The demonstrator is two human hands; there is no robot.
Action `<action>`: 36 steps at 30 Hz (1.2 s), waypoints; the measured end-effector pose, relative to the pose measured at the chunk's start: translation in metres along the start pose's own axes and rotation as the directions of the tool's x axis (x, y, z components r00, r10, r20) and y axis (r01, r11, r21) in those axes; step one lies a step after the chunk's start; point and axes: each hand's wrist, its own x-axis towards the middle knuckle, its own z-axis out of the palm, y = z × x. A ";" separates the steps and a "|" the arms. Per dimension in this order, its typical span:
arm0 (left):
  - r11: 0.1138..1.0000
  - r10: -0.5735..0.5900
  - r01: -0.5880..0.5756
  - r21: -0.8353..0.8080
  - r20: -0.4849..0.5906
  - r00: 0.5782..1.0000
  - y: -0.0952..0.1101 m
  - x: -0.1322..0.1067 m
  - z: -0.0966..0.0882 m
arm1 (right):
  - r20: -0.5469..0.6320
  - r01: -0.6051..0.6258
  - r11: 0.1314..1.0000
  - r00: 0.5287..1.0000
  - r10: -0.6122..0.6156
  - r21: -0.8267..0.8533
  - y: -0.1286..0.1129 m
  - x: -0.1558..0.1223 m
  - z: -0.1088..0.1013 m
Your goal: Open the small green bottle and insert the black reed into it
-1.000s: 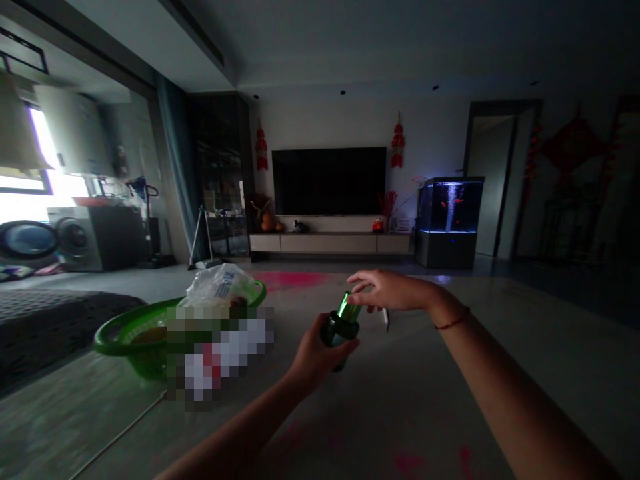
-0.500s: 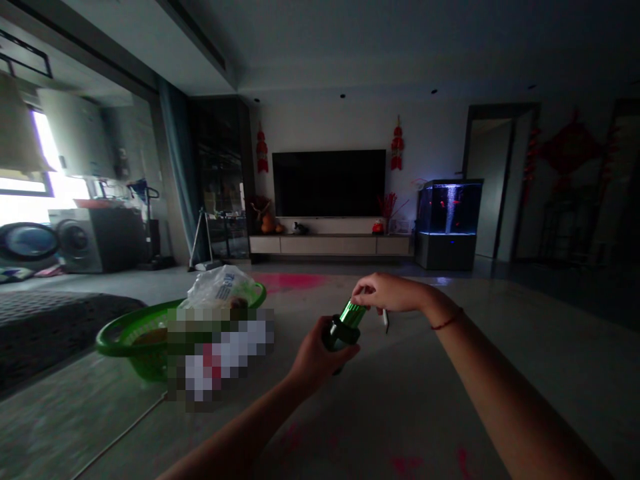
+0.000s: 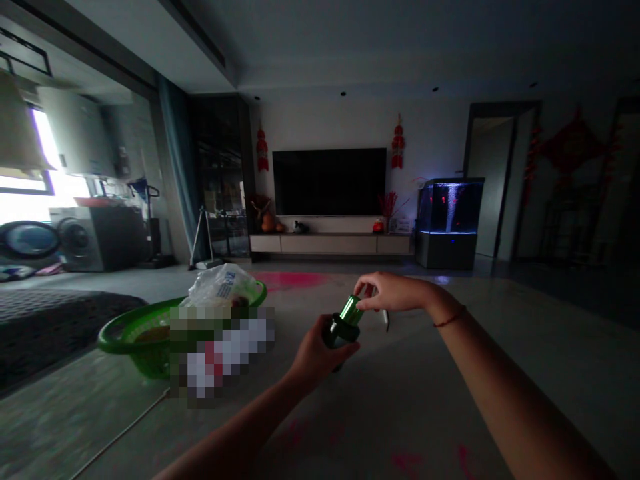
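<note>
My left hand [image 3: 317, 353] is wrapped round a dark cylindrical body with a wide ring [image 3: 345, 330] at its upper end. A shiny green cylinder [image 3: 350, 309] stands out of that ring, tilted up to the right. With thumb and fingers, my right hand [image 3: 387, 291] grips the green cylinder's upper end. Its lower part is hidden inside the dark body. Below my right hand a slim pale stick-like object [image 3: 386, 321] shows, too dim to name.
A green plastic basket [image 3: 117, 343] with a clear plastic bag [image 3: 220, 287] stands on the left of the pale table [image 3: 410, 393]. A pixelated patch covers something beside it. A cord [image 3: 120, 435] trails toward the front. Farther off are a television [image 3: 330, 182] and a fish tank [image 3: 447, 208].
The fingers of my right hand have shifted slightly on the green cylinder's upper end, and a little less of it seems to show above the ring. My left hand holds nearly still.
</note>
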 end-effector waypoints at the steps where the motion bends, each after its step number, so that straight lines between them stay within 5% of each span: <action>1: 1.000 0.000 0.000 -0.006 -0.002 1.000 0.000 0.000 0.000 | -0.009 0.003 1.000 1.000 -0.003 -0.014 0.000 0.000 0.000; 25: 0.998 0.044 -0.044 0.049 0.015 0.999 -0.010 0.001 0.003 | 0.021 -0.080 0.993 0.996 0.082 -0.084 0.002 0.002 0.000; 30: 0.997 0.038 -0.040 0.061 0.036 0.999 -0.008 -0.001 0.002 | 0.082 -0.005 1.000 0.997 0.004 0.014 0.007 0.002 0.000; 36: 0.997 0.038 -0.040 0.060 0.033 0.999 -0.005 -0.002 0.003 | 0.022 -0.020 1.000 1.000 0.020 -0.013 0.002 0.000 -0.001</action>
